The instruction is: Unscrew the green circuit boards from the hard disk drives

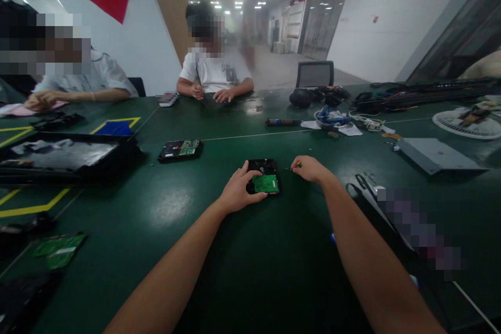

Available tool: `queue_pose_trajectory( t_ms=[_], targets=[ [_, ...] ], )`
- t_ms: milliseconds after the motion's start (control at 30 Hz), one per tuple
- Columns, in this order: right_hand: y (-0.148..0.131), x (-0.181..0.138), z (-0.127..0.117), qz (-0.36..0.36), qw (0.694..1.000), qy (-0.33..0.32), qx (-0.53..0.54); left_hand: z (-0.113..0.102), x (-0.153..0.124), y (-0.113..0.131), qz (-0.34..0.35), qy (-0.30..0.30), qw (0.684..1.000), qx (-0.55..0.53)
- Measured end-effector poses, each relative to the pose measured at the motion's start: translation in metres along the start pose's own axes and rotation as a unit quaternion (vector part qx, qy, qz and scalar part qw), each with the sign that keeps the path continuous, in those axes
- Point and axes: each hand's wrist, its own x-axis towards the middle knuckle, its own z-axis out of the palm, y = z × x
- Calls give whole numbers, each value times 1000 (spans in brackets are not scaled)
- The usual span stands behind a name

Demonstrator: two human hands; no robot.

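Note:
On the green table in front of me lies a hard drive [269, 184], its green circuit board facing up. My left hand [239, 190] grips it from the left, with the thumb along the near edge and the fingers over the far left side. Just right of the drive, my right hand [309, 168] pinches a small screwdriver [299, 165] with a yellow and black handle. Its thin tip points left toward the drive, apart from it. Most of the handle is hidden in the fingers.
Another hard drive [180, 150] lies to the left, beyond it a black tray [74, 159]. Green circuit boards [60, 250] are at the near left. A pen-like tool [284, 122], cables [331, 116] and a grey metal case [438, 155] lie right. Two people sit across the table.

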Motion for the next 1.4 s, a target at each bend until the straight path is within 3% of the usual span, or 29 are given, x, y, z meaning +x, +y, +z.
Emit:
queue_pose_trajectory(
  t_ms=[233, 467, 1400],
  targets=[
    [7, 1, -3, 13, 1000, -21, 6, 0, 1, 0, -2, -1, 1000, 1],
    [11, 4, -4, 15, 1000, 23, -9, 1, 0, 0, 0, 0, 1000, 3],
    [-7, 6, 10, 20, 998, 48, -42, 0, -1, -4, -14, -9, 1000, -10]
  ],
)
